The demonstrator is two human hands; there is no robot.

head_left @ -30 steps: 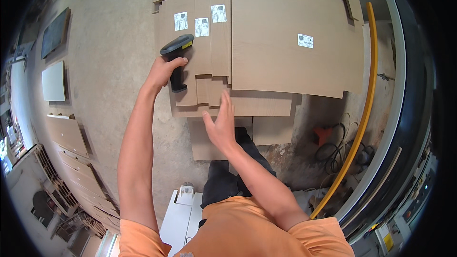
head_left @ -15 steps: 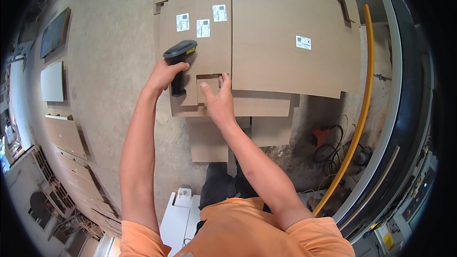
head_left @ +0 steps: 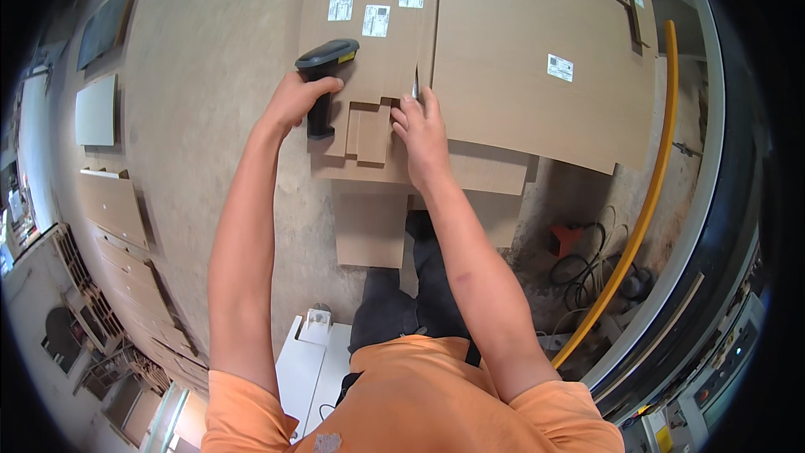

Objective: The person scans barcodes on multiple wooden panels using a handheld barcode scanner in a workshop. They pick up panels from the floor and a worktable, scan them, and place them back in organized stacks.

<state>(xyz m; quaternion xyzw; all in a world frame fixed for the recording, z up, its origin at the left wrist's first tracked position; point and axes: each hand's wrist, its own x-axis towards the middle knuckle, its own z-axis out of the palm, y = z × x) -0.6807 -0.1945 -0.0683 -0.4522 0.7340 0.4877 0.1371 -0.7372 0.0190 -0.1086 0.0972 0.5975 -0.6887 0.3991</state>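
My left hand [head_left: 293, 105] is wrapped round the grip of a black and grey handheld barcode scanner [head_left: 327, 54], holding it above the left part of a stack of light-brown boards [head_left: 369, 59]. My right hand [head_left: 425, 138] is at the near end of that stack, beside a stepped cutout [head_left: 366, 132]. Its fingers are bent. A thin, pointed, dark and silvery sliver [head_left: 416, 81] shows at the fingertips; I cannot tell whether it is a held thing or a gap between boards. White printed labels [head_left: 376, 21] lie on the boards.
A wide board [head_left: 520, 50] with one label [head_left: 560, 67] covers the right of the stack. Right of it curve a yellow bar [head_left: 662, 117] and a machine edge [head_left: 713, 117]. Cables [head_left: 591, 260] lie on the floor. More panels [head_left: 116, 205] are at the left.
My right hand has moved away from the cutout, up and right, and the silvery sliver now shows at its fingers. My left hand still holds the scanner. The view has shifted slightly.
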